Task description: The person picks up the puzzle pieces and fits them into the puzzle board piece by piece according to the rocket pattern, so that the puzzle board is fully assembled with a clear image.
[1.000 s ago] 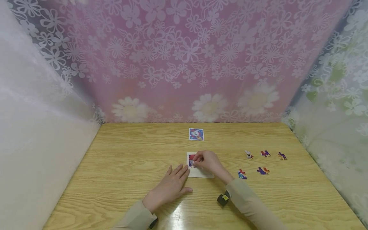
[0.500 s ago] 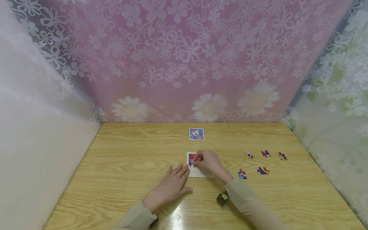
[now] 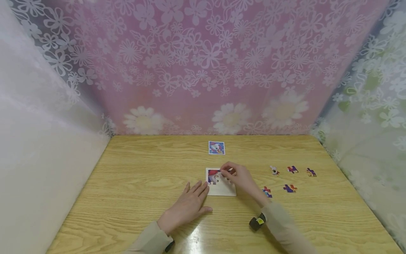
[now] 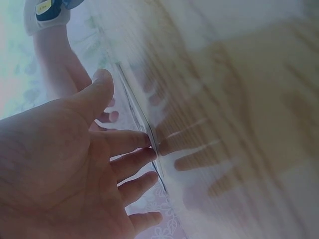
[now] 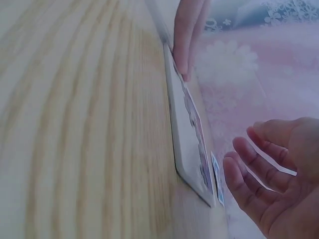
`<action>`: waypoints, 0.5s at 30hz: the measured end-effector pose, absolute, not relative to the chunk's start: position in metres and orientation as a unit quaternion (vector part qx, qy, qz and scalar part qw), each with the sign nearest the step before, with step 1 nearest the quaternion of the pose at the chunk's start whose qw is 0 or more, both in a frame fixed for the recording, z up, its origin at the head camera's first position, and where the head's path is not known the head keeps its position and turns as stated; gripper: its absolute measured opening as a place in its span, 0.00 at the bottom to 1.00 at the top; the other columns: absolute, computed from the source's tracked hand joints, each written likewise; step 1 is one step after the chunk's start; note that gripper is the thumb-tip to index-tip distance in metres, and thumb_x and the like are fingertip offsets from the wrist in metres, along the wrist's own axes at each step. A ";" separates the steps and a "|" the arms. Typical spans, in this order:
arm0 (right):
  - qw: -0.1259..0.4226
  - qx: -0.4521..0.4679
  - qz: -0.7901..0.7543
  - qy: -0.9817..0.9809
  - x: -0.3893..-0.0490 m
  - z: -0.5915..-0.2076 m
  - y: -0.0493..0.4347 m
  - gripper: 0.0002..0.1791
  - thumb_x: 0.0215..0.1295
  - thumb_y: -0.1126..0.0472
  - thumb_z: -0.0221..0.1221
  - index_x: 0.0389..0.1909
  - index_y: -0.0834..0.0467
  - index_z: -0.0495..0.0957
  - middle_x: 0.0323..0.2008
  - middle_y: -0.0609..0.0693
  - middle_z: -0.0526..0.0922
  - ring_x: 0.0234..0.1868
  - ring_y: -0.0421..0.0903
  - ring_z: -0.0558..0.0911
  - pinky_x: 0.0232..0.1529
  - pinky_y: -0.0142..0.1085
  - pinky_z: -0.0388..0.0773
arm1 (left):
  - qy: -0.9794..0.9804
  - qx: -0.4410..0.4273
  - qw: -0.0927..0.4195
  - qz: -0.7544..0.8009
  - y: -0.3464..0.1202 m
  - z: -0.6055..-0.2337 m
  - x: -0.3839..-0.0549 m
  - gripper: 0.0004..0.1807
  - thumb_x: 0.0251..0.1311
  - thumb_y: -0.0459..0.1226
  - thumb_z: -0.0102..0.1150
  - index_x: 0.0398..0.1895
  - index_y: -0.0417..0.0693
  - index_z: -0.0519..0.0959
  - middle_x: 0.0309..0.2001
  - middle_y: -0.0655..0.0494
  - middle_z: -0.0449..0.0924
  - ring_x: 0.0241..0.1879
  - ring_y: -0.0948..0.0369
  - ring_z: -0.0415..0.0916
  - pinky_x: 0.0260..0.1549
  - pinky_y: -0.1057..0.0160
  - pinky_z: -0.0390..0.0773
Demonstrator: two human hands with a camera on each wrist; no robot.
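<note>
A white puzzle board (image 3: 222,191) lies on the table, with joined puzzle pieces (image 3: 212,177) showing red, purple and a white face in its upper left. Fingers extended, my left hand (image 3: 189,203) touches the board's left edge, as the left wrist view also shows. My right hand (image 3: 241,177) is over the board's upper right and hides part of it. Its fingers bend loosely in the right wrist view, where the right hand (image 5: 279,174) appears apart from the board, with no piece visible in it.
Loose puzzle pieces lie to the right: a white one (image 3: 274,171), a red and purple one (image 3: 293,169) and several others, one partly behind the right wrist. Behind the board lies a small picture card (image 3: 216,148). Floral curtains (image 3: 203,70) enclose the wooden table (image 3: 142,169).
My right hand has moved right and slightly up, away from the joined pieces, uncovering the white face on the board. My left hand has stayed in place.
</note>
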State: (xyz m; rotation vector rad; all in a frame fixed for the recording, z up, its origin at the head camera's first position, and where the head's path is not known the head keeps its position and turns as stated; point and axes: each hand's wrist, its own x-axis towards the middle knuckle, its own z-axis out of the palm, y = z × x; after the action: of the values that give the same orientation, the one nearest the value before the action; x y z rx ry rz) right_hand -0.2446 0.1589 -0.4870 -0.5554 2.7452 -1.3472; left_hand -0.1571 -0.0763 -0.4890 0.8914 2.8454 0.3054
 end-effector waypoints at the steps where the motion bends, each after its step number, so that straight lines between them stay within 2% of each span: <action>1: 0.016 -0.177 -0.437 0.882 -0.243 -0.487 0.163 0.07 0.72 0.60 0.61 0.44 0.59 0.83 0.38 0.53 0.86 0.34 0.47 0.84 0.28 0.32 0.81 | 0.947 0.297 0.071 0.101 -0.076 -0.489 -0.157 0.41 0.73 0.59 0.48 0.77 0.40 0.61 0.79 0.46 0.53 0.78 0.47 0.51 0.74 0.38 0.52; 8: -0.029 -0.167 -0.421 0.891 -0.239 -0.489 0.197 0.07 0.73 0.61 0.60 0.47 0.58 0.84 0.43 0.52 0.87 0.42 0.49 0.85 0.43 0.40 0.84 | 0.947 0.298 0.071 0.096 -0.075 -0.490 -0.157 0.41 0.72 0.59 0.48 0.77 0.40 0.61 0.79 0.46 0.53 0.78 0.47 0.51 0.74 0.38 0.52; 12: -0.052 -0.161 -0.416 0.894 -0.238 -0.493 0.220 0.11 0.73 0.62 0.60 0.51 0.60 0.83 0.48 0.56 0.86 0.47 0.55 0.85 0.45 0.47 0.85 | 0.947 0.299 0.071 0.096 -0.075 -0.489 -0.157 0.41 0.72 0.59 0.48 0.77 0.40 0.60 0.79 0.47 0.53 0.78 0.47 0.51 0.74 0.38 0.52; 15: -0.075 -0.152 -0.396 0.902 -0.239 -0.495 0.240 0.13 0.72 0.63 0.61 0.54 0.61 0.83 0.51 0.59 0.85 0.50 0.57 0.85 0.46 0.49 0.86 | 0.947 0.300 0.069 0.097 -0.075 -0.489 -0.157 0.41 0.72 0.58 0.49 0.77 0.40 0.61 0.79 0.46 0.53 0.78 0.47 0.51 0.74 0.38 0.52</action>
State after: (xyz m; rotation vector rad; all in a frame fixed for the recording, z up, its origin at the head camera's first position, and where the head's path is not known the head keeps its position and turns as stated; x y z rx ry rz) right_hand -0.2391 0.2396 -0.4945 -0.5020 2.9781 -1.3068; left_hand -0.1566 -0.0754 -0.4885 0.9023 2.8498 0.2918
